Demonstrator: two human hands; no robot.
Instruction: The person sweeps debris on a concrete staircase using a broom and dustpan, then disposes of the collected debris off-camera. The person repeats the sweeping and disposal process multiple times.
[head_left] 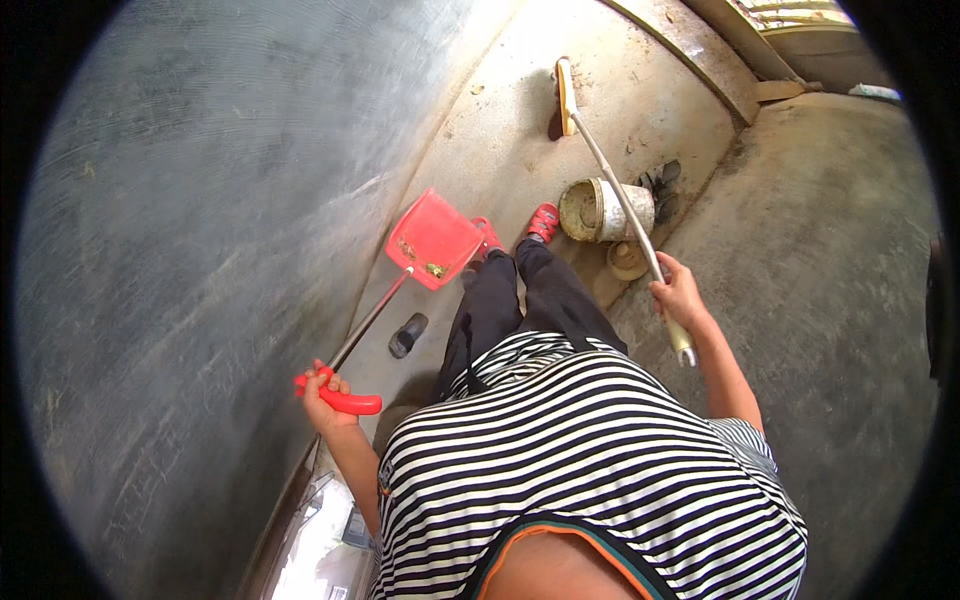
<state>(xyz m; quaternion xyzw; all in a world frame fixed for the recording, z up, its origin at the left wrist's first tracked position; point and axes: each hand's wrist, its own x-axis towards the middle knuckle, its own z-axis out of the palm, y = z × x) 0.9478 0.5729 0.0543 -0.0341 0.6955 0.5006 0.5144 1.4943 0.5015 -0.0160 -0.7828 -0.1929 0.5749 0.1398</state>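
Note:
My left hand [325,402] is closed round the red grip of a long-handled dustpan [436,228]. Its red pan hangs beside my left foot, with bits of green and brown debris near the handle end. In my right hand [679,293] is the pale pole of a broom [614,185], gripped toward its upper end. The broom's narrow head [565,98] is on the concrete floor farther ahead, casting a dark shadow. Whether the dustpan touches the floor I cannot tell.
A dirty white bucket [625,212] lies on its side by my right foot, with a dark shoe [660,182] behind it and a small round container [627,260] nearer. One dark slipper [407,335] is at left. Grey walls [220,200] rise on both sides.

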